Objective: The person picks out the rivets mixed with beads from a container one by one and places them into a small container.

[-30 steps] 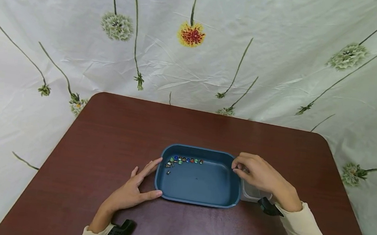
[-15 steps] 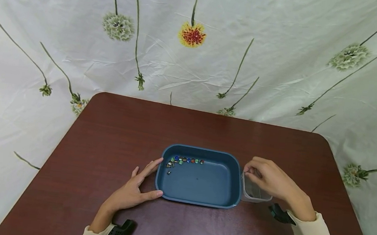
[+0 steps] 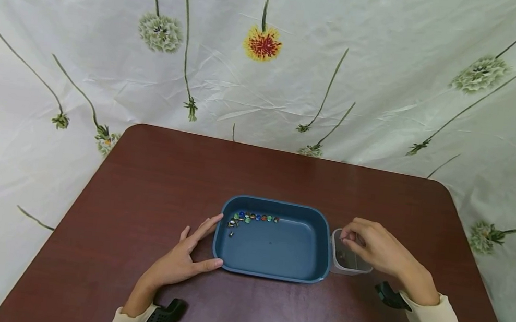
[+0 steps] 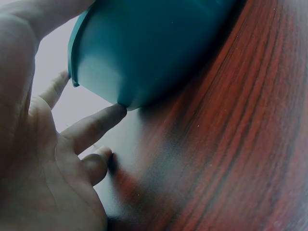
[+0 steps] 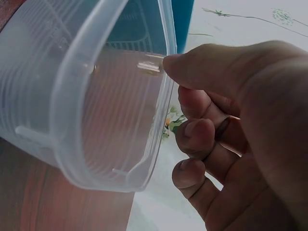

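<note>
Head view shows the blue tray (image 3: 271,262) whole, with a row of marbles (image 3: 263,218) along its far wall and several small metal pieces (image 3: 232,223) toward its left end. At that left end the left hand (image 3: 176,265) touches the rim, fingers and thumb spread. Just beside the tray's right end stands a clear box (image 3: 355,271), the right hand (image 3: 378,247) over its mouth and hiding part of it.

Left wrist view adds the tray's outer wall, one fingertip against it and a lower one apart from it; the thumb is cut off, the tray's contents out of sight.

Right wrist view, with the tray beyond the box, shows what the head view barely does — thumb pinching a shiny metal piece (image 5: 149,65), the opposing fingertip hidden. Another glint in the box is too blurred to identify.
</note>
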A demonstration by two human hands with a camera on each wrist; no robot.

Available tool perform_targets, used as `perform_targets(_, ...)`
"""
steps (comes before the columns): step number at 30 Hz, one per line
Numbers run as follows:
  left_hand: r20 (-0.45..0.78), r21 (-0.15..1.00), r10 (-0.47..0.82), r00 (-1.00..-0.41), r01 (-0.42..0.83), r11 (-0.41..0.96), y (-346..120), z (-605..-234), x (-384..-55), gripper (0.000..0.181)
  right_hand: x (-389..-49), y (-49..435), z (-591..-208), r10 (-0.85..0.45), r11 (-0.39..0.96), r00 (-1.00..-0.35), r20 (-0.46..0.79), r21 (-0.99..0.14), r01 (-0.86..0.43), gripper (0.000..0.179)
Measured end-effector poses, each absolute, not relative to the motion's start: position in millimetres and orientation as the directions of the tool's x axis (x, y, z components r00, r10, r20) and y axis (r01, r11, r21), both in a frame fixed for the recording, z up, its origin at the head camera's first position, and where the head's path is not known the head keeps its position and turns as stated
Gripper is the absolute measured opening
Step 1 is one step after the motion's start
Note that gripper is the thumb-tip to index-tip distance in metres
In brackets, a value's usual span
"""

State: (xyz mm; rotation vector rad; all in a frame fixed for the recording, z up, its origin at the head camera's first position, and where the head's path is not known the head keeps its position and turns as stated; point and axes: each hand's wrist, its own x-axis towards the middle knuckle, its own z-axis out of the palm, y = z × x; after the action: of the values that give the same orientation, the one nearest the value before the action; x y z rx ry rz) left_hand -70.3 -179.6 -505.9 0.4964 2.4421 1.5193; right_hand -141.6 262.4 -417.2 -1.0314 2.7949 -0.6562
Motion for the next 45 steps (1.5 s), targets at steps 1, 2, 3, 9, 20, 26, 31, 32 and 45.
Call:
perform_targets(1,-0.008,0.896,0.395,-0.918,0.169,0.411,-179.6,-505.5,-70.5,0.093,-141.7,262.5,-417.1,-0.637,0.681,-0.768,0.06,-0.422,-0.598,0.011)
perform_targets(2,-0.007,0.894,0.395,-0.919,0.171,0.413,-179.7,-505.3,-70.7,0.093,-141.9,262.5,-417.0,-0.637,0.684,-0.769,0.057,-0.419,-0.597,0.011)
perform_targets(3,-0.007,0.894,0.395,-0.918,0.172,0.415,-179.8,-505.2,-70.7,0.093,-142.0,262.6,-416.9,-0.636,0.686,-0.77,0.054,-0.416,-0.596,0.011)
perform_targets(9,-0.008,0.893,0.397,-0.918,0.172,0.417,-179.5,-503.6,-71.2,0.093,-142.8,263.2,-416.2,-0.634,0.696,-0.773,0.041,-0.408,-0.592,0.01)
perform_targets(20,-0.005,0.895,0.402,-0.916,0.175,0.411,-180.3,-504.6,-70.4,0.092,-143.1,260.7,-414.8,-0.644,0.68,-0.762,0.064,-0.408,-0.609,0.009)
perform_targets(26,-0.002,0.891,0.396,-0.918,0.178,0.417,-180.6,-504.7,-70.2,0.092,-145.2,256.3,-415.1,-0.658,0.66,-0.746,0.105,-0.398,-0.638,0.009)
perform_targets(31,-0.009,0.893,0.393,-0.92,0.169,0.418,-180.6,-503.4,-70.3,0.092,-146.6,250.8,-412.8,-0.658,0.66,-0.745,0.107,-0.393,-0.64,0.011)
perform_targets(32,-0.009,0.893,0.393,-0.92,0.169,0.416,-180.7,-503.2,-70.2,0.093,-146.8,249.3,-412.1,-0.658,0.661,-0.746,0.105,-0.393,-0.639,0.011)
perform_targets(45,0.013,0.894,0.391,-0.92,0.186,0.408,-181.1,-505.7,-68.7,0.091,-149.3,233.0,-413.3,-0.68,0.651,-0.732,0.054,-0.416,-0.635,0.01)
